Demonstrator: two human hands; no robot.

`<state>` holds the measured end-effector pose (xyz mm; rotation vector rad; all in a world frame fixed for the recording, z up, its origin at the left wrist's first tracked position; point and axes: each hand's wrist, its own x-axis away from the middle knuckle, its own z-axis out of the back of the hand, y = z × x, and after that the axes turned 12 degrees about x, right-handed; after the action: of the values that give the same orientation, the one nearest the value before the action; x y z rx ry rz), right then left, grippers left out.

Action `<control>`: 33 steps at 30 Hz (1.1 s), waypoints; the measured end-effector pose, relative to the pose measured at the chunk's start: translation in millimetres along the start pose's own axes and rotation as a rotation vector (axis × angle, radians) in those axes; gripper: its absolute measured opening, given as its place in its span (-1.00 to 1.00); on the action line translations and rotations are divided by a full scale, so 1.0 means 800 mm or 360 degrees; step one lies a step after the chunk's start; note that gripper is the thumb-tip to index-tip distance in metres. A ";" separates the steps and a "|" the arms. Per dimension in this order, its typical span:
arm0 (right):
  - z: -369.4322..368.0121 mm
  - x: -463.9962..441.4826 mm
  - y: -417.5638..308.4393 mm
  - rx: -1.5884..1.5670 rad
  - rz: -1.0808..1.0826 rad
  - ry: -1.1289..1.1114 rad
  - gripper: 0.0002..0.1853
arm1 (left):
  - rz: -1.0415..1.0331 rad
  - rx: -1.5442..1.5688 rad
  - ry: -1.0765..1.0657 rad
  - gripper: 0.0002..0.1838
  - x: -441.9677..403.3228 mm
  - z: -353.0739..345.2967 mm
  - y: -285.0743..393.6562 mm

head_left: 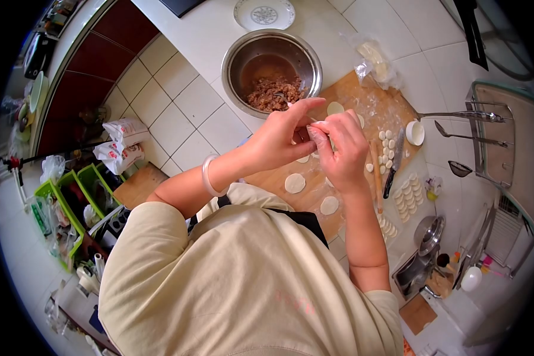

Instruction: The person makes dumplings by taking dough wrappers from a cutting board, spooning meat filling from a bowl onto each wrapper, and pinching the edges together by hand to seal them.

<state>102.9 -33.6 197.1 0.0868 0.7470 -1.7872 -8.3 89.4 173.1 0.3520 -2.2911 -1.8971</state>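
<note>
My left hand (285, 136), with a pale bangle on its wrist, is curled beside my right hand (341, 145) above the front of the wooden board. Pinched between the fingers of both is a dumpling wrapper (319, 123); only a thin whitish edge of it shows. Flour dusts my right fingertips. Below my hands, round dough wrappers (295, 183) lie on the cutting board (267, 172). Just beyond my left hand stands a steel bowl (230, 83) of minced filling (270, 95), with a utensil partly visible in it.
Right of my hands are a rolling pin (376, 178), a knife (394, 163), small dough pieces (387, 145) and a white cup (415, 133). Rows of folded dumplings (408, 197) lie nearby. A plate (264, 14) sits behind the bowl. Ladles (460, 169) hang at right; green bins (71, 196) stand left.
</note>
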 end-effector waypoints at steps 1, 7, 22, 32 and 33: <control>0.000 0.001 0.002 -0.0028 0.0006 0.0023 -0.87 | -0.0002 0.0001 0.0002 -0.33 0.000 0.000 0.000; 0.005 -0.015 -0.004 -0.0105 0.0045 0.0016 -0.88 | -0.0099 0.0035 0.0039 -0.27 -0.003 -0.001 -0.002; -0.002 -0.004 -0.008 -0.0389 -0.0262 0.0333 -0.68 | -0.0139 0.1225 0.0126 -0.51 0.002 0.006 -0.028; 0.008 -0.013 -0.030 0.0084 0.0031 0.0530 -0.87 | -0.0342 0.1175 0.0199 -0.66 0.002 -0.013 -0.013; 0.007 -0.013 -0.030 0.0082 0.0034 0.0529 -0.87 | -0.0351 0.1125 0.0194 -0.65 0.002 -0.013 -0.012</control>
<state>87.0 -24.3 216.8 0.4327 0.9304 -1.7932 -6.3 77.4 165.5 0.7959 -2.8527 -1.0185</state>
